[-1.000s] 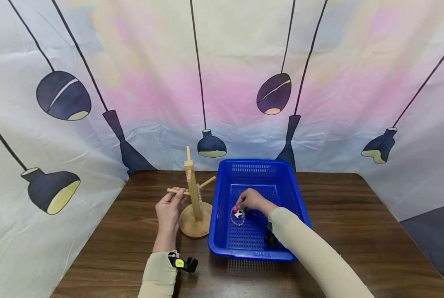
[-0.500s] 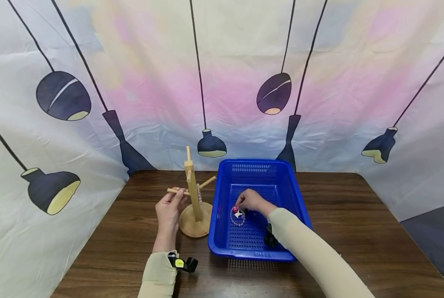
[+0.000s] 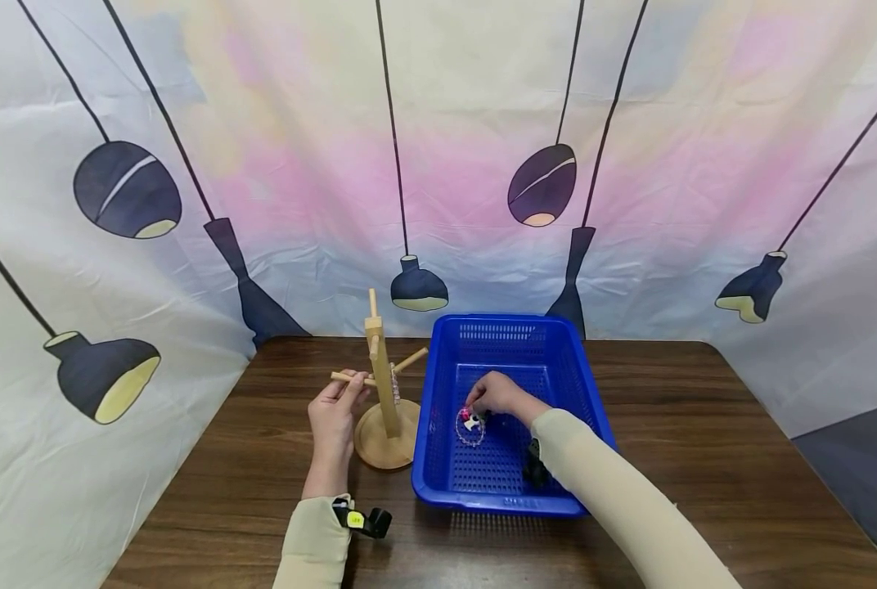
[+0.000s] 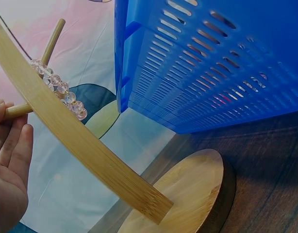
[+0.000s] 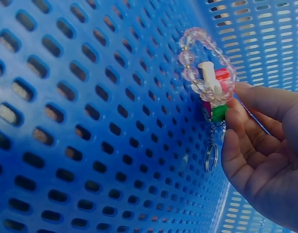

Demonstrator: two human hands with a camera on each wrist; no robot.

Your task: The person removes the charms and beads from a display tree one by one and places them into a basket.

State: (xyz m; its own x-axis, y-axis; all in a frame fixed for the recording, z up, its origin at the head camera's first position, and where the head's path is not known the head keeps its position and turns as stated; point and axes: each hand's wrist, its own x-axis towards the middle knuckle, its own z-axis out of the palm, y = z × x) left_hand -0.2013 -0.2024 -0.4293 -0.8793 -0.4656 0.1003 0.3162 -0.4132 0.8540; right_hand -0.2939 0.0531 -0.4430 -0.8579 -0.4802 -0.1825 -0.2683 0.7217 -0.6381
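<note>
Taking hold of the beaded bracelet [image 5: 190,73] seems the step in hand; lifting it next would call for a steady pinch and easing it free of the white, pink and green trinkets [image 5: 211,80] at the same fingertips. It lies right at the tips of the right hand [image 5: 268,150], whose bent thumb and fingers appear to pinch its edge, within the blue basket [image 3: 497,501] around that hand. Well apart, the left hand [image 3: 333,413] grips a peg [image 4: 19,110] of the wooden stand [image 3: 384,384]; across the stand from it hang more beads [image 4: 66,94].
</note>
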